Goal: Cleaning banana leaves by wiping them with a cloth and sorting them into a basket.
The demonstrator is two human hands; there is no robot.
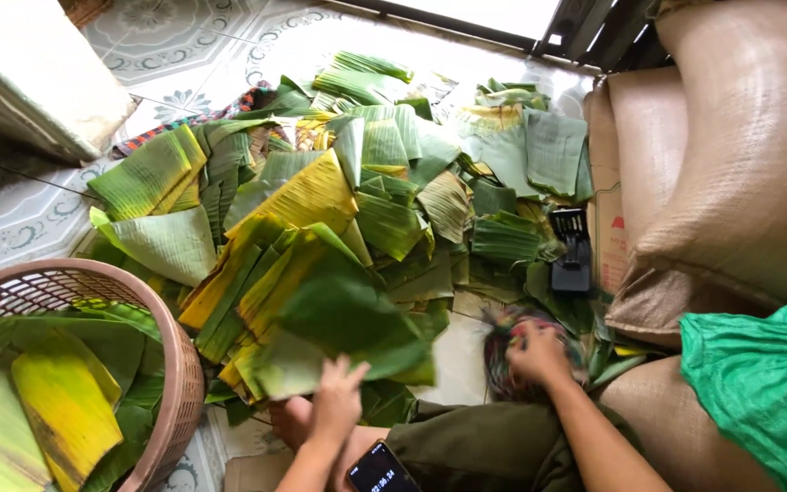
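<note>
Banana-leaf pieces, green and yellowed, cut flat (339,219) lie heaped over the patterned floor tiles (11,219). At the heap's near edge the left hand (337,401) rests with fingers spread flat on a broad dark green leaf (343,319). To the right of the heap, the right hand (535,357) is closed on a multicoloured cloth bundle (503,342), blurred. Left of the heap stands a round pink woven plastic basket (179,383) holding more leaves. Beyond it to the right lean brown woven sacks (740,164).
</note>
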